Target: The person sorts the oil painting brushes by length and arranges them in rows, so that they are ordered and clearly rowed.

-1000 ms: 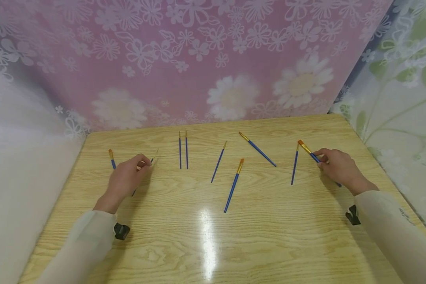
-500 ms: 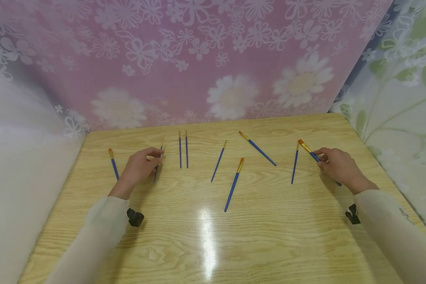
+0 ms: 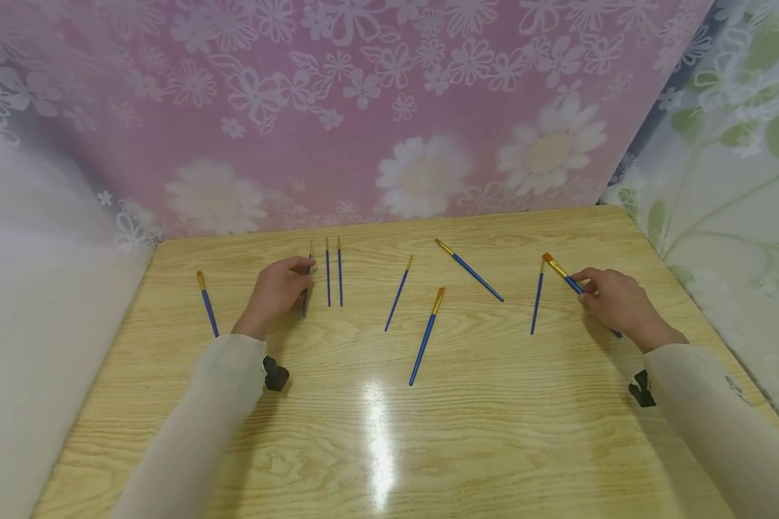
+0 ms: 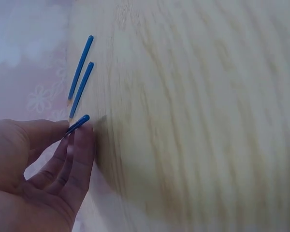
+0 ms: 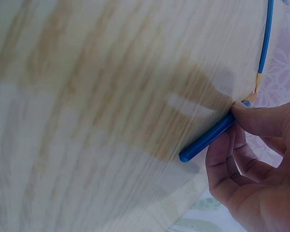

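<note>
Between thumb and fingers my left hand (image 3: 279,292) pinches a thin blue paintbrush (image 4: 78,124), its bristle end pointing away from me. Just right of it lie two thin paintbrushes, one (image 3: 328,277) beside the other (image 3: 340,277), roughly parallel. On the right side of the table, my right hand (image 3: 619,303) pinches a wider flat paintbrush (image 5: 208,139) by its blue handle. Its orange bristles overlap the tip of a thin paintbrush (image 3: 537,303) in the head view. Part of each held handle is hidden by the fingers.
A flat paintbrush (image 3: 208,306) lies at the left. Mid-table are a thin paintbrush (image 3: 399,292), a wider one (image 3: 425,342) and a slanted one (image 3: 470,274). The wooden table (image 3: 324,432) meets a flowered pink backdrop (image 3: 337,158) at its far edge.
My left hand has carried its thin paintbrush right and away from me, up beside the two parallel ones, turning it more upright in view. The right hand stays in place.
</note>
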The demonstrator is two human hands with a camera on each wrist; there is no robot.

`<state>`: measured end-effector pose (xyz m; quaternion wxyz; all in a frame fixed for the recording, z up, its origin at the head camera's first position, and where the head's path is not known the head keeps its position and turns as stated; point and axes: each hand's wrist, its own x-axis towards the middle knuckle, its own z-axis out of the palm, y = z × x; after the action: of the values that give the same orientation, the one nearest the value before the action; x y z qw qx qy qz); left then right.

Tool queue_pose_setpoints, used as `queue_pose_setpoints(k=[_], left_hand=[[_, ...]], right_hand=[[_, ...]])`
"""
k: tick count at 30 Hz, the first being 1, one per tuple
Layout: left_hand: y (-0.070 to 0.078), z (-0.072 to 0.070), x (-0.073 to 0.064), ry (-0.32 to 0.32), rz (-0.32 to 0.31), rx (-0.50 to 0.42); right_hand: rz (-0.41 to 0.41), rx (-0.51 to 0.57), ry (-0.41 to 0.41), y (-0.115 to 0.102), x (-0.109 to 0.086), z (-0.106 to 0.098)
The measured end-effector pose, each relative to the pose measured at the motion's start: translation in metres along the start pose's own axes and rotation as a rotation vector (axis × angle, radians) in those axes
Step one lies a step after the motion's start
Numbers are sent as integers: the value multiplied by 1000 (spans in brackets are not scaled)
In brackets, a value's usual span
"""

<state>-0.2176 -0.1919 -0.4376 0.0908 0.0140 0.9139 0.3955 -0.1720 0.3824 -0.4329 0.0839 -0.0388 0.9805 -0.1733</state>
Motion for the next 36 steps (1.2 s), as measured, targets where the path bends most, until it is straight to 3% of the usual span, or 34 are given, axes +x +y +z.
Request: queue_pose_setpoints(k=[9, 15, 36], left_hand=[[10, 9, 16, 74, 17, 119], [16, 13, 18, 78, 31, 166], [14, 17, 20, 100, 37, 176]], right_hand=[[3, 5, 4, -3, -1, -1], [6, 6, 2, -2, -1, 0], [5, -9, 2, 0, 0, 0]])
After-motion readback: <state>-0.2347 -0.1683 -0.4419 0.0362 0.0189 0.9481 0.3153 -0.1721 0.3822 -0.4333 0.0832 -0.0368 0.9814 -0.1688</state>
